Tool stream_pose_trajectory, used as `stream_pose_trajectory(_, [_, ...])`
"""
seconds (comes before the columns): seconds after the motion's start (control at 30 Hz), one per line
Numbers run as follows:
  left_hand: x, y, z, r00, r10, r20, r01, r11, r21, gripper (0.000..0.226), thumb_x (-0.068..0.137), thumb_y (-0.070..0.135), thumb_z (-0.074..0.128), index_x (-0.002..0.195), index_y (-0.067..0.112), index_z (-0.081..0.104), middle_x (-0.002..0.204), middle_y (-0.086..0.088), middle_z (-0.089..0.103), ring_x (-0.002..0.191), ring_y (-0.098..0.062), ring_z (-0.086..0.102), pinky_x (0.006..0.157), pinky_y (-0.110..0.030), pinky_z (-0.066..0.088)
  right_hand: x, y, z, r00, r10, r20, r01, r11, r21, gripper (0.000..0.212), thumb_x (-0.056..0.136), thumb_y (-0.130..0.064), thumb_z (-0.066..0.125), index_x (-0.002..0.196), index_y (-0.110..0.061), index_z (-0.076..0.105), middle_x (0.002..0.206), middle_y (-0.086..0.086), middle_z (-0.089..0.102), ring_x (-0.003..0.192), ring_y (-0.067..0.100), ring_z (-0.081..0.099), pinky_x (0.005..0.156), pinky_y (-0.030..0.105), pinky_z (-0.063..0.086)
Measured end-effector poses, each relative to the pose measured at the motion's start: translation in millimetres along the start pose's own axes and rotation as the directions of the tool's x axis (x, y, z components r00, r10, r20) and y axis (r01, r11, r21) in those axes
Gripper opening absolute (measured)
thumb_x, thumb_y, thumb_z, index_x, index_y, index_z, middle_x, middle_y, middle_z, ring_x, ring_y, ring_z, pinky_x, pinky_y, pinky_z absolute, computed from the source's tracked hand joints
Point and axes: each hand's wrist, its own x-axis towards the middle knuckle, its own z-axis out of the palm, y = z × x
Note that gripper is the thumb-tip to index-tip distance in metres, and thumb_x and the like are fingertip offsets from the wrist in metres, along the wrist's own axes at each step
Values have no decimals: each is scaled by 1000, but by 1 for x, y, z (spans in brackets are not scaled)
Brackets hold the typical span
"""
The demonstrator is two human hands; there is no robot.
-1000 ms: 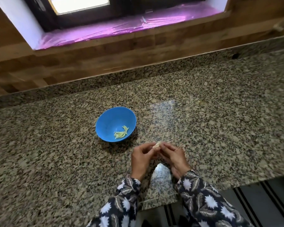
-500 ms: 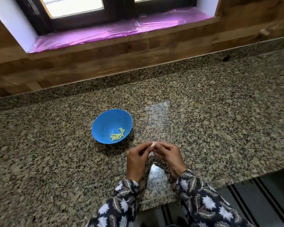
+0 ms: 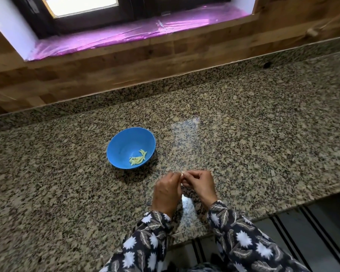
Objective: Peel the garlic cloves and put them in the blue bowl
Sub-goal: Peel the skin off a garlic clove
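A blue bowl (image 3: 122,142) stands on the granite counter (image 3: 243,138) and holds several pale yellow-green peeled garlic cloves (image 3: 138,158) at its bottom right. To the right of the bowl and nearer to me, my left hand (image 3: 166,190) and my right hand (image 3: 200,183) meet fingertip to fingertip. Both pinch one small whitish garlic clove (image 3: 182,175) between them, just above the counter. Most of the clove is hidden by my fingers.
A wooden wall strip (image 3: 126,61) and a window sill covered in shiny pink film (image 3: 137,32) run along the back of the counter. The counter's front edge (image 3: 283,207) lies right of my arms, with striped floor below.
My hands have stayed together on the clove, the fingers shifting slightly around it. The bowl has not moved on the counter; the view has tilted a little.
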Motion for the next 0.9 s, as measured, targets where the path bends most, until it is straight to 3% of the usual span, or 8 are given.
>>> stream_pose_trajectory(0.23, [7,-2,5,929,-358,96,370,896,-246,16,92,16,58,98,10,71,85,-4,71,71,-13,62,63,-18,46,-1,4,-2,1000,29,-5,-29,997,67,20,86,2,58,104,8,63,89,17,69,60,7,66,58,15,54])
stream_pose_trajectory(0.3, [12,-6,7,837,-514,191,535,690,-488,15,89,15,61,96,7,72,85,-8,72,75,-17,65,67,-27,55,0,3,-3,999,46,2,-46,992,117,23,87,3,56,108,9,60,93,22,67,59,6,65,59,14,54])
stream_pose_trajectory(0.4, [13,-10,7,657,-638,402,636,183,-750,7,84,5,65,87,2,71,80,-18,71,69,-24,66,61,-28,57,1,0,-9,998,61,-3,-60,987,151,21,89,1,54,108,4,61,95,22,67,61,14,61,56,15,53])
stream_pose_trajectory(0.47, [12,-16,7,597,-660,457,657,75,-750,5,82,3,67,86,0,70,70,-17,70,59,-22,64,55,-28,56,3,1,-18,997,53,-55,-48,995,86,20,91,-4,53,108,-2,63,83,14,67,54,11,56,47,12,47])
stream_pose_trajectory(0.57, [9,-28,9,588,-674,447,708,162,-687,14,83,1,66,94,-6,68,68,-14,68,57,-19,61,54,-28,55,14,7,-40,987,-94,-133,41,934,-356,25,95,-13,48,116,-9,61,72,-1,60,42,3,40,34,9,31])
stream_pose_trajectory(0.67, [12,-37,8,677,-655,335,732,551,-401,13,83,10,69,94,5,73,90,-6,71,82,-18,64,81,-33,54,26,9,-56,973,-210,-95,83,703,-707,27,97,-18,45,119,-14,61,74,-4,59,49,3,40,37,10,32])
stream_pose_trajectory(0.73, [18,-37,4,715,-597,364,667,739,-97,8,81,21,71,84,13,73,85,2,69,82,-13,63,78,-29,51,31,10,-61,970,-233,-72,69,543,-837,29,96,-21,45,121,-17,59,97,2,63,66,5,47,49,8,35])
stream_pose_trajectory(0.9, [42,-34,-4,607,-609,511,586,777,230,17,77,20,75,80,9,62,87,-5,63,82,-18,58,73,-28,48,38,12,-66,962,-273,-19,78,343,-936,35,95,-33,47,128,-23,51,122,4,49,98,10,48,79,19,46])
